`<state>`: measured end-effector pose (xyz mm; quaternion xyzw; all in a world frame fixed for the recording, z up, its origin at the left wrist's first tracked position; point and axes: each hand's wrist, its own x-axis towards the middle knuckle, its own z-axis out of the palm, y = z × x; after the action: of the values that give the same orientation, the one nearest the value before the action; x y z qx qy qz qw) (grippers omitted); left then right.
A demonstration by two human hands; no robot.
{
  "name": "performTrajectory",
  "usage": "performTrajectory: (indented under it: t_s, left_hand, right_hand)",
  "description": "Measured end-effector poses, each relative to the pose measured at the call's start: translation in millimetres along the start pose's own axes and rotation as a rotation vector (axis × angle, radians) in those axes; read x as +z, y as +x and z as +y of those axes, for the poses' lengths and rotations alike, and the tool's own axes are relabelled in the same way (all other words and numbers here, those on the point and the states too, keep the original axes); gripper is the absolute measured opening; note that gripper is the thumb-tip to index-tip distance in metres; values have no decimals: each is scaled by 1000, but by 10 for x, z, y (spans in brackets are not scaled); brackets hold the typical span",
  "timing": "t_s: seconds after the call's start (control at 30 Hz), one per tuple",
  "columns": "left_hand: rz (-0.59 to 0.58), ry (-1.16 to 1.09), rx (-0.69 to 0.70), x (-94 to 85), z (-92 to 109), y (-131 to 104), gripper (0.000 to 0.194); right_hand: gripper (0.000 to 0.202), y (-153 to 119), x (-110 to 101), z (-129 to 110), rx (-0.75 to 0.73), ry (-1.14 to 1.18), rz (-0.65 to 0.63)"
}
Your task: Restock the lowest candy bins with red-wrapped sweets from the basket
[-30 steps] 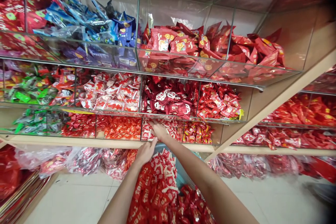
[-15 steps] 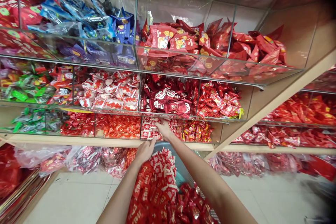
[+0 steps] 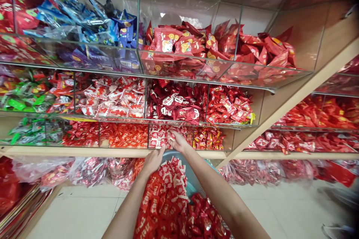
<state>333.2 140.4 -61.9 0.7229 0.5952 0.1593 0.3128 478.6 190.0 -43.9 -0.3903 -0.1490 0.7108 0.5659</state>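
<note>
My left hand (image 3: 153, 160) is closed around the far rim of a blue-green plastic basket (image 3: 195, 181), thumb pointing up toward the shelf. Red-and-white wrapped candies (image 3: 174, 173) fill the basket's far part, orange-red packets (image 3: 151, 201) lie on the left and shiny dark red ones (image 3: 203, 214) on the right. Over the bottom shelf, my right hand (image 3: 178, 142) reaches into a clear bin of small red-and-white wrapped candies (image 3: 157, 136). Its fingers are curled around some of them; the fingertips are partly hidden.
Clear dividers split the shelves into bins: orange-picture red packets (image 3: 179, 43) above, dark maroon packets (image 3: 176, 101) in the middle, yellow-red candies (image 3: 209, 138) at right. A wooden shelf edge (image 3: 112, 152) runs before the basket. Bagged candies (image 3: 92, 170) lie below on the floor.
My right hand's fingers have drawn together and in slightly among the candies. The left hand stays on the basket rim. The view has shifted a little to the right.
</note>
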Motion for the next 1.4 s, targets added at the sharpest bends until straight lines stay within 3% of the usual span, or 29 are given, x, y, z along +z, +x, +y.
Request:
performTrajectory:
  t_s: [0.13, 0.27, 0.43, 0.5, 0.7, 0.83, 0.93, 1.27, 1.4]
  left_hand:
    - [-2, 2, 7, -10, 5, -4, 67]
    - [4, 5, -9, -36, 43, -19, 69]
    - [-25, -3, -25, -39, 54, -25, 68]
    - [-12, 5, -28, -29, 36, -17, 67]
    - [2, 22, -25, -3, 2, -2, 67]
    - [5, 43, -10, -12, 22, -10, 68]
    - [4, 48, -4, -21, 35, -16, 66]
    - [6, 26, 0, -9, 20, -7, 65]
    - [-4, 32, -22, -22, 38, -15, 65]
  right_hand:
    - [9, -67, -46, -18, -4, -75, -61]
    - [17, -358, -183, -39, -50, -255, -94]
    - [28, -904, -542, 51, -70, -562, -96]
    - [34, -1089, -715, 142, -91, -699, -38]
    - [34, -1286, -1080, 438, -87, -964, -29]
    - [26, -1279, -1116, 501, -257, -1230, 18]
    - [22, -1320, -1091, 489, -425, -1393, -24]
    - [14, -1390, -1043, 441, -449, -1546, -167]
    - [16, -1364, -1034, 508, -455, -1504, -155]
